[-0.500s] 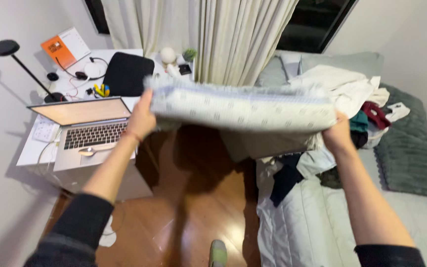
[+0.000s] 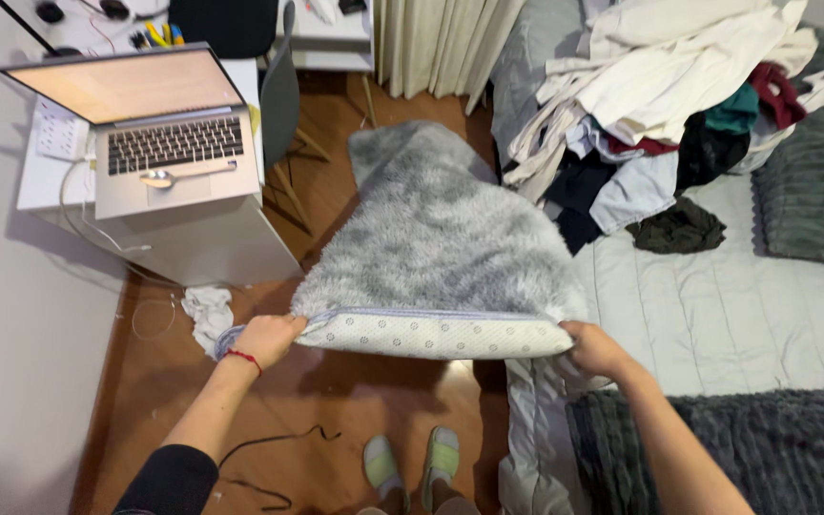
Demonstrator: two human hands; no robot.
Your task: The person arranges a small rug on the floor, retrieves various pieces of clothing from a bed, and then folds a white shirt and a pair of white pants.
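One camera only, worn on the person's head, looking steeply down and slightly forward. Forearms enter from the bottom edge; the feet (image 2: 412, 464) show directly below on the wooden floor (image 2: 336, 401). The surface (image 2: 50, 176) with laptop (image 2: 159, 143) lies upper left, the bed (image 2: 736, 305) right. Range is close, arm's length to the rug (image 2: 441, 238). No second view overlaps.

The rug (image 2: 441, 238) is fluffy grey with lighter and darker patches on top, and its underside is white with little grey dots and a pale blue edge. The floor (image 2: 326, 381) is shiny brown wood, the laptop (image 2: 159, 143) is silver with a glowing peach screen, and the desk (image 2: 50, 181) is white. On the bed, the sheet (image 2: 717, 315) is pale grey with stripes, the blanket (image 2: 765, 448) is dark grey, and the pile of clothes (image 2: 660, 95) is cream, white, teal, dark red, navy and black.
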